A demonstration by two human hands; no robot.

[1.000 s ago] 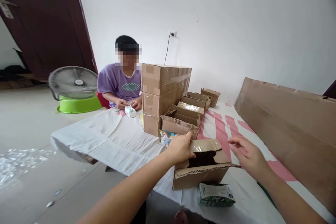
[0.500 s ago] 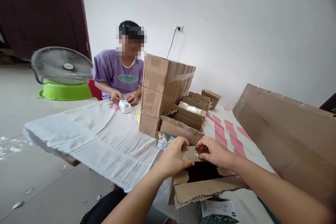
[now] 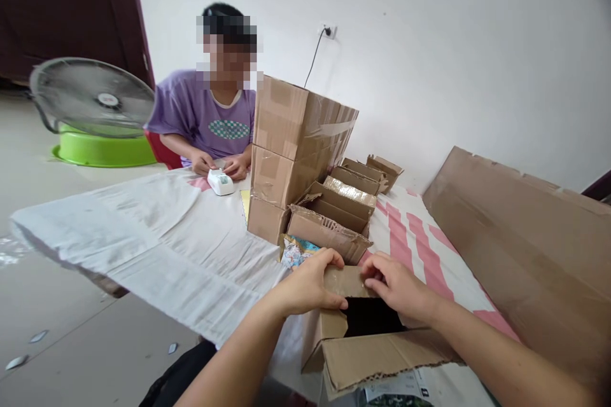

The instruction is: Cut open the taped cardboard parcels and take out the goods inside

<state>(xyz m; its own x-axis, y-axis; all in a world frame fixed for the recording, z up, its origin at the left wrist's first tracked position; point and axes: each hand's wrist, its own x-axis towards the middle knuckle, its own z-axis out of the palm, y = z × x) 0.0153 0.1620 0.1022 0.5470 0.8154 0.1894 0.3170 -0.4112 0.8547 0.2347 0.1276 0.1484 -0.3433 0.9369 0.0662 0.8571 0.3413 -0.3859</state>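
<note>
Cardboard box (image 3: pixel 377 356) flap, hands now closer

Both bare forearms reach forward from the near edge and converge toward the middle. The left hand (image 3: pixel 312 283) sits palm down, its fingers (image 3: pixel 329 259) curled over and thumb pressed forward along the near side — a pinching hold. The right hand (image 3: pixel 398 286) lies just to its right, also palm down, knuckles raised, fingers bent and tucked toward the left hand. The two hands are close, fingertips nearly meeting. The right forearm comes in from the near right corner — the left from the near centre.
</note>
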